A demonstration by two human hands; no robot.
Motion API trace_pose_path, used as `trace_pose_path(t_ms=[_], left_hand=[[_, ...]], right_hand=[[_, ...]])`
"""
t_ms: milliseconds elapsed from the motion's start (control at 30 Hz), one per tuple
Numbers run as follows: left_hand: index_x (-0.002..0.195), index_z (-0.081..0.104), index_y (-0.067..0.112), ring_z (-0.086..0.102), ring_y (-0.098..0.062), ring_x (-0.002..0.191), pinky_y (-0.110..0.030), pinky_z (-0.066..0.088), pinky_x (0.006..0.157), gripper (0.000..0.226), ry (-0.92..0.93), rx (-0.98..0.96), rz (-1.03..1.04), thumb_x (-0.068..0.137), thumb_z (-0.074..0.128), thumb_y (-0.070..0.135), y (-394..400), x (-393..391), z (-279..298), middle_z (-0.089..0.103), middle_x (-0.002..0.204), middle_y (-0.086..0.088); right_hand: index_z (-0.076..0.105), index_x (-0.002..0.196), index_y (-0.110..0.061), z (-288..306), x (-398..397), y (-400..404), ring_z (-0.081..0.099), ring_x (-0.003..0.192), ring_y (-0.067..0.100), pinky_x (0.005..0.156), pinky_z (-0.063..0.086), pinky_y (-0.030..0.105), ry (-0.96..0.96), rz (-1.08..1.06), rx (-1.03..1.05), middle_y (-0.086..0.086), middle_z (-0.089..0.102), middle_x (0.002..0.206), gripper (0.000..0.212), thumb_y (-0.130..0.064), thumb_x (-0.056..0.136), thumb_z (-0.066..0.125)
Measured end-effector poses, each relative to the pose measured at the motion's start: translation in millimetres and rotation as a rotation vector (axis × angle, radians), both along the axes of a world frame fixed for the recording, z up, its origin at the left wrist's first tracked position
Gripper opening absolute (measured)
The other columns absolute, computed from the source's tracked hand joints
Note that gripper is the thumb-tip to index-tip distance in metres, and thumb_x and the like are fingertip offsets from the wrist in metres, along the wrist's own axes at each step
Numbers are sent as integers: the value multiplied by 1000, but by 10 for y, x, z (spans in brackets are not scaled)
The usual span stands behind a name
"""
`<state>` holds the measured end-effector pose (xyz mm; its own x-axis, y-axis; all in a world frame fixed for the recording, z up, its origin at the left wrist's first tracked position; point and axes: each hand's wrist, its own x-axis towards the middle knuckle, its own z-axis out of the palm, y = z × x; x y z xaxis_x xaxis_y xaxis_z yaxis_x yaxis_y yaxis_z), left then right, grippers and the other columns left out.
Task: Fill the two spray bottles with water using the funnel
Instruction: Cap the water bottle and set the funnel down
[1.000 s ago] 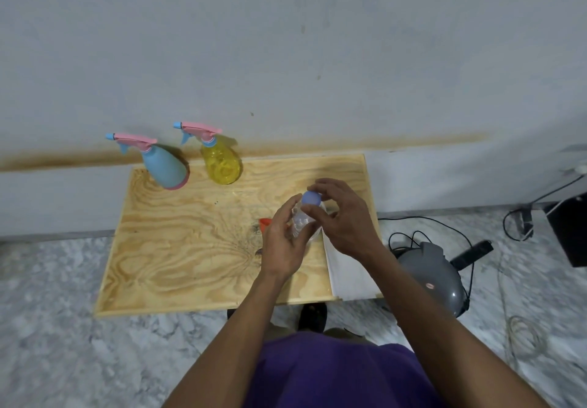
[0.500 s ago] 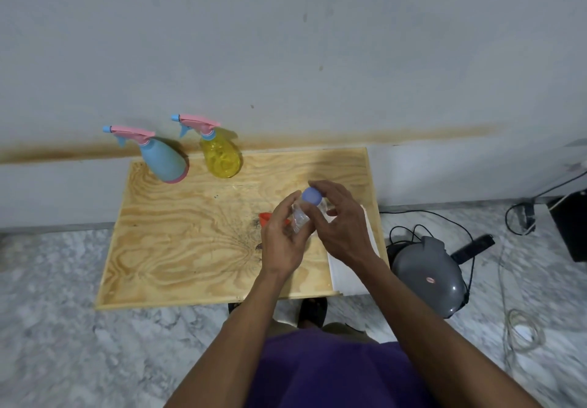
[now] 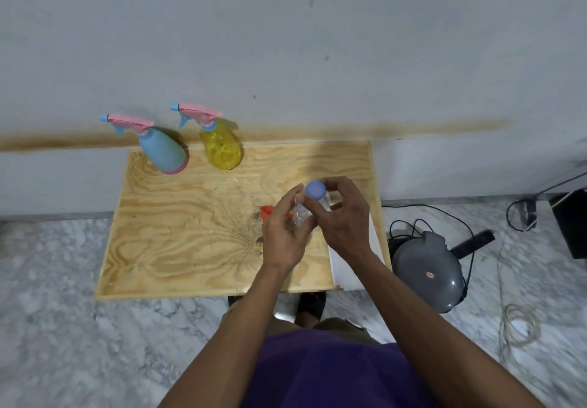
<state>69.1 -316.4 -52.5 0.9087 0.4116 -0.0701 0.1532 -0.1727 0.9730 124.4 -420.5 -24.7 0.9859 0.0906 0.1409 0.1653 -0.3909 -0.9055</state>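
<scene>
Left hand [image 3: 286, 236] grip around clear bottle [image 3: 305, 212] above table [image 3: 190, 242], right hand [image 3: 341, 217] fingers pinching its blue cap [image 3: 315, 189], orange funnel [image 3: 266, 211] just left of bottle, blue sprayer [image 3: 162, 150] and yellow sprayer [image 3: 220, 150] at table's far edge.

A plywood table [image 3: 190, 233] stands against a grey wall [image 3: 286, 42] on marble floor [image 3: 47, 328].

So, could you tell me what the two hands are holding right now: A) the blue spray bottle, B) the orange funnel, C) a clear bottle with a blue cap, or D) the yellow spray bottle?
C: the left hand and right hand grip the clear bottle with the blue cap.
</scene>
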Motion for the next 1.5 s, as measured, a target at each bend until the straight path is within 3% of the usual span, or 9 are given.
trace_pose_path(t_ms=[133, 233, 367, 467, 767, 1067, 1300, 1433, 1500], left_hand=[[143, 50, 18, 58, -1, 123, -25, 52, 99, 71, 50, 87, 92, 80, 82, 20, 44, -115, -50, 62, 134, 7], [139, 49, 21, 59, -3, 116, -26, 55, 93, 62, 138, -6, 337, 84, 77, 17, 147, -269, -182, 62, 126, 6], [133, 51, 13, 60, -10, 106, 3, 40, 71, 61, 275, -77, 464, 82, 82, 24, 251, -313, -414, 62, 117, 6], [126, 54, 30, 65, -4, 94, -8, 47, 73, 64, 300, -39, 389, 72, 87, 42, 292, -299, -651, 65, 102, 19], [130, 53, 41, 65, -19, 110, -45, 55, 96, 86, 478, 76, 337, 59, 68, 88, 371, -84, -1038, 68, 114, 5], [114, 56, 36, 67, -15, 99, -40, 59, 87, 65, 339, -58, 411, 59, 91, 42, 381, 13, -705, 64, 115, -2], [121, 68, 25, 67, -15, 100, -31, 58, 84, 70, 307, -77, 451, 59, 96, 40, 582, -67, -451, 68, 115, 0], [81, 78, 24, 70, -18, 86, -46, 58, 85, 13, 269, 2, 455, 75, 87, 19, 638, -82, -383, 74, 89, -2], [68, 72, 37, 71, -16, 85, -41, 58, 85, 29, 273, 44, 452, 78, 84, 12, 637, -69, -330, 73, 82, 9]], right_hand=[[65, 99, -16, -2, -5, -6, 64, 91, 14, 73, 53, 43, -9, 1, 15, -6, 68, 96, 39, -41, 75, 84], [65, 99, -16, -11, -7, -17, 63, 91, 11, 73, 54, 43, -10, -11, 25, -6, 67, 98, 39, -41, 76, 84], [65, 101, -17, -29, -23, -15, 63, 92, 11, 71, 54, 42, 3, -15, 32, -5, 66, 100, 39, -41, 77, 83], [64, 103, -17, -26, -36, -12, 64, 95, 12, 68, 54, 37, 29, -10, 18, -3, 66, 104, 38, -38, 78, 83], [64, 105, -14, -5, -39, -19, 63, 98, 11, 70, 52, 25, 70, -23, 23, -3, 66, 106, 40, -38, 78, 82], [63, 106, -17, 0, -49, -33, 63, 100, 12, 71, 52, 24, 94, -20, 41, -4, 66, 108, 39, -40, 80, 80], [64, 106, -19, -63, -50, -11, 62, 99, 13, 73, 54, 37, 89, -8, 47, -6, 65, 108, 37, -34, 79, 84], [64, 107, -18, -88, -40, -17, 63, 98, 15, 70, 55, 36, 54, -8, 36, -5, 65, 107, 37, -30, 79, 84], [65, 107, -17, -87, -32, -17, 63, 97, 14, 71, 54, 36, 41, -17, 43, -5, 66, 106, 37, -30, 79, 84]])
